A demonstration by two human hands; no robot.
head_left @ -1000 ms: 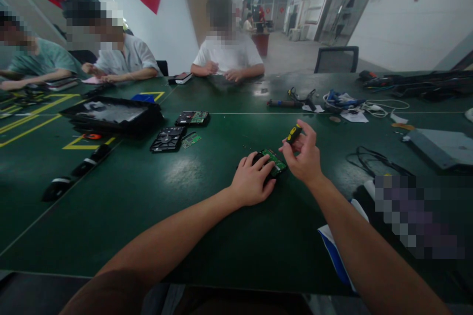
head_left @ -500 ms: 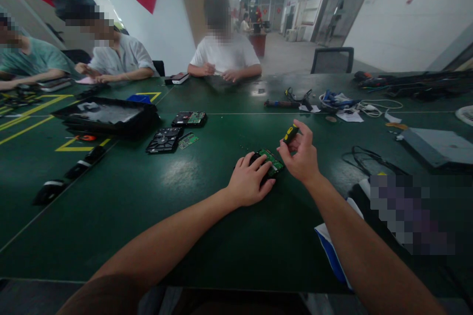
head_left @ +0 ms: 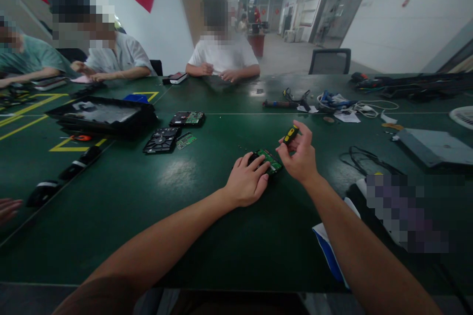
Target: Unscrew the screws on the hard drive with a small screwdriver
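Note:
My left hand [head_left: 247, 180] lies over a hard drive with a green circuit board [head_left: 269, 160] on the green table [head_left: 192, 216], fingers curled down on it and holding it in place. My right hand [head_left: 300, 155] hovers just right of the drive, pinched round a small screwdriver with a yellow and black handle [head_left: 290, 134] that tilts up and to the right. The screwdriver's tip is hidden behind my fingers.
Two more drives [head_left: 187, 118] [head_left: 161, 140] and a loose board [head_left: 185, 141] lie at centre left beside a black tray [head_left: 103, 115]. Cables [head_left: 364, 155], tools [head_left: 284, 103] and papers crowd the far right. Three people sit across the table; another person's hand [head_left: 8, 207] shows at the left edge.
Both hands stay on the drive and screwdriver with only slight shifts. The view has drifted a little, and another person's hand has come in at the left edge.

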